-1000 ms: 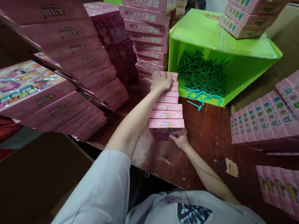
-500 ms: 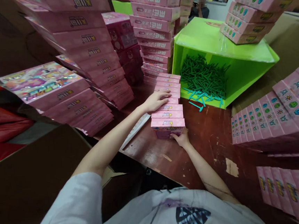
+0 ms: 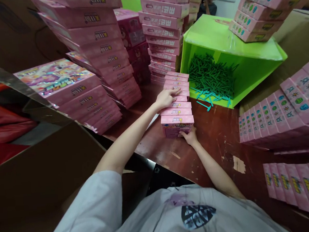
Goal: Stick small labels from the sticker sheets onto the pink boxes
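Observation:
A row of pink boxes [image 3: 177, 120] stands on edge on the red-brown table, running away from me toward a tall stack. My left hand [image 3: 167, 97] lies over the left side of the row, fingers spread across the box tops around its middle. At the near end, my right hand [image 3: 190, 136] is against the lower right corner of the nearest box, thumb on its front face and the other fingers hidden behind its right side. Just right of the row, small teal plastic pieces [image 3: 204, 105] lie at the mouth of a green bin [image 3: 257, 54].
Tall pink box stacks [image 3: 105, 48] rise at the back left, with a lower stack [image 3: 79, 92] nearer. More pink boxes [image 3: 273, 114] line the right side. An open cardboard box [image 3: 41, 183] is at the lower left. A person [image 3: 209, 3] sits far behind.
The view has shifted slightly, so most things appear a little further right. My left hand's fingers have moved slightly on the box tops. My right hand stays at the nearest box's corner.

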### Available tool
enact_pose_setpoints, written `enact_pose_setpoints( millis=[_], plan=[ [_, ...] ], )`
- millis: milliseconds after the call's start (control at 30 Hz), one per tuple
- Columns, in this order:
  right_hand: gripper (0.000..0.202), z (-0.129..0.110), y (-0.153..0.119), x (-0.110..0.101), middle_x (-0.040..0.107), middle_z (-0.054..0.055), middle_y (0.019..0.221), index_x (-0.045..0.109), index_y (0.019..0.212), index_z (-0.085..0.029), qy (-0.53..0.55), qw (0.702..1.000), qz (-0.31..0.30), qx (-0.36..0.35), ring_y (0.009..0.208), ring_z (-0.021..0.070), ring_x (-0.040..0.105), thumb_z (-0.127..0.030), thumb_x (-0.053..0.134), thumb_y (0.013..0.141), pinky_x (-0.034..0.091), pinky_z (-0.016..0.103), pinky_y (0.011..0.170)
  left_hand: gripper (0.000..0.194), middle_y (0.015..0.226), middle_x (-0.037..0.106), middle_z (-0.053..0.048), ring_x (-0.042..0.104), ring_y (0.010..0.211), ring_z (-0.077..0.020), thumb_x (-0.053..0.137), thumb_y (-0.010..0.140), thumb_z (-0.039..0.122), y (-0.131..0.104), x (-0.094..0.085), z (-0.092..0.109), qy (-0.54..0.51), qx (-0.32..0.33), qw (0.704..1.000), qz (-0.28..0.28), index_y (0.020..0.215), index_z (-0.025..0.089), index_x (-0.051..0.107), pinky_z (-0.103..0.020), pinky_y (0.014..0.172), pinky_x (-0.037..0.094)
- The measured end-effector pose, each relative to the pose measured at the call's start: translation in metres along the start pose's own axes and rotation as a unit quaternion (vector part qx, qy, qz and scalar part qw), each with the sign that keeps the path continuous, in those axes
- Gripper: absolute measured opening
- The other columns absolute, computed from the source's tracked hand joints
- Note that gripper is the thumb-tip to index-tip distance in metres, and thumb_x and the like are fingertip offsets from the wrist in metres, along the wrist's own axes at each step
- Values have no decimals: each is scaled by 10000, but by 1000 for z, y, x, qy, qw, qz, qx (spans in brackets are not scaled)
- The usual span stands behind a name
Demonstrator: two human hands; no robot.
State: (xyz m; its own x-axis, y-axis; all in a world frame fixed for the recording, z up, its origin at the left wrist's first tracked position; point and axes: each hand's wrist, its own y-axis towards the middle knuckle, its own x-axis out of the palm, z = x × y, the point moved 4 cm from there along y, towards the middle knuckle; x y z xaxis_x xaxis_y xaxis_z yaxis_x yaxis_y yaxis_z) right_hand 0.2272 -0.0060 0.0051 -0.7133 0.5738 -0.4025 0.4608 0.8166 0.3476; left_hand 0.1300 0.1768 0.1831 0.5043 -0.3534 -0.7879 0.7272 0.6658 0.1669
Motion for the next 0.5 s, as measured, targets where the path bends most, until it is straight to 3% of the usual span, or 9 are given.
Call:
enact_pose_setpoints(
  millis=[133,267,367,433,500],
  plan=[
    [554,-1,0,-2,664,150,1086,615,1033,-151,20,1000,7,19,1066,297,602,-569,701,680,433,490,1007,501,1453,525,-26,503,1323,-266,378,931,241,-7,-1,3,44,-23,997,51,1408,269,531,-407,1063,413],
    [599,-3,-3,1,672,157,1051,608,1023,-140,44,998,5,35,1077,304,602,-610,690,660,443,483,991,524,1494,474,-28,456,1362,-244,401,945,287,-6,3,12,84,-1,996,16,1466,246,446,-397,1148,312],
    [712,-12,-8,-5,662,174,1105,581,1126,-138,67,997,2,23,1088,307,613,-702,590,691,443,483,998,527,1463,518,-36,483,1337,-247,429,923,267,-11,-7,21,44,-5,998,35,1448,257,473,-410,1135,329],
    [787,-25,-7,-22,579,198,1302,464,1324,-142,113,993,29,-5,1205,301,573,-717,416,790,428,488,1028,483,1352,623,-58,558,1250,-248,392,925,274,-36,-23,33,-33,-5,995,97,1374,233,567,-413,1086,390],
    [752,-40,4,-48,430,185,1478,321,1450,-173,151,985,73,-33,1342,284,478,-629,371,855,404,489,1065,463,1196,706,-71,619,1143,-247,345,931,330,-84,-34,47,-119,2,974,195,1247,222,665,-423,1046,431]
  ],
)
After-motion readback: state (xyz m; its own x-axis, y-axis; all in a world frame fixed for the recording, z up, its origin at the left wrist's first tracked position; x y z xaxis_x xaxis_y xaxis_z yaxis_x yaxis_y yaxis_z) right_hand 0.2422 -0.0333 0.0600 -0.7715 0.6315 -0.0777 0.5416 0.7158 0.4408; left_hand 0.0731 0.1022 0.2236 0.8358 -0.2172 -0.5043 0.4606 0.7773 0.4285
